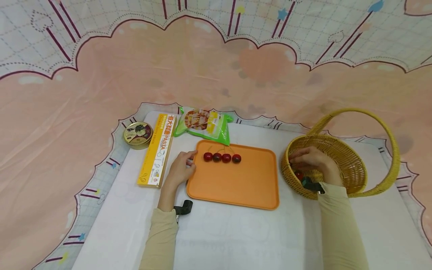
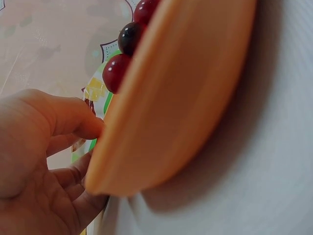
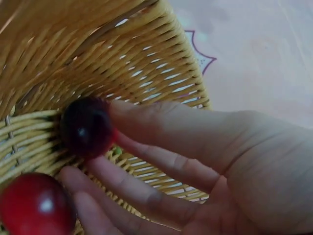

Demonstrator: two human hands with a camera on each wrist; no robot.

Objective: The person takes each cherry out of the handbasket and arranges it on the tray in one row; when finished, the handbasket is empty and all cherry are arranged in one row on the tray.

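Observation:
My left hand [image 1: 182, 167] holds the left rim of an orange tray [image 1: 233, 183], its thumb and fingers at the edge in the left wrist view. On the tray, several dark red cherries [image 1: 226, 158] with stems stand in a row near the far side. Inside a woven wicker basket [image 1: 351, 161] on the right, my right hand [image 1: 312, 157] reaches down to the bottom. Its thumb and fingers pinch a dark cherry [image 3: 87, 128], as the right wrist view shows. A brighter red cherry [image 3: 36, 205] lies in the basket beside the fingertips.
Left of the tray lies a yellow and white pasta box [image 1: 156, 150], with a round tin [image 1: 137, 134] beside it. A green food bag [image 1: 204, 123] lies behind the tray, close to its far edge. The basket's tall handle [image 1: 393, 150] arches on the right.

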